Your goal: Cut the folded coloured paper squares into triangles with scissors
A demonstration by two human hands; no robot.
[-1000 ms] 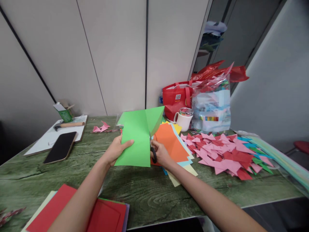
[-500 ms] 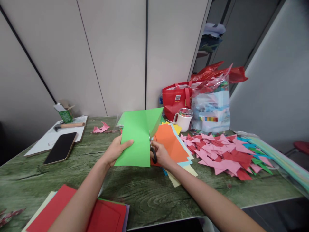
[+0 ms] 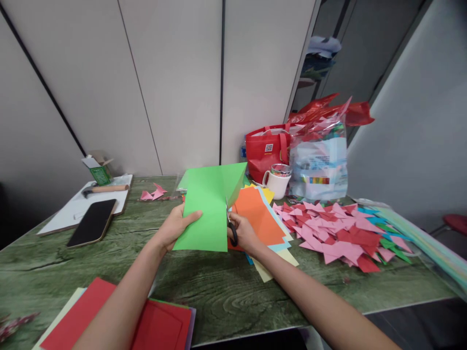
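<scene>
My left hand [image 3: 175, 227] grips the lower left edge of a green sheet of paper [image 3: 207, 204], thumb on its front, and holds it upright above the table. My right hand [image 3: 244, 232] is closed round black-handled scissors [image 3: 230, 224] whose blades reach up into the sheet along its middle fold. The part of the sheet right of the cut leans away. Beneath my right hand lies a fanned stack of coloured sheets [image 3: 263, 219] with orange on top.
A heap of pink and red paper triangles [image 3: 335, 232] spreads at the right. A white mug [image 3: 278, 183], red bag [image 3: 266, 148] and clear plastic bag [image 3: 320, 160] stand at the back. A phone [image 3: 93, 222] and hammer [image 3: 104, 188] lie left. Red sheets [image 3: 109, 316] lie near.
Almost nothing moved: both hands keep their grip, and the green sheet shifted only slightly.
</scene>
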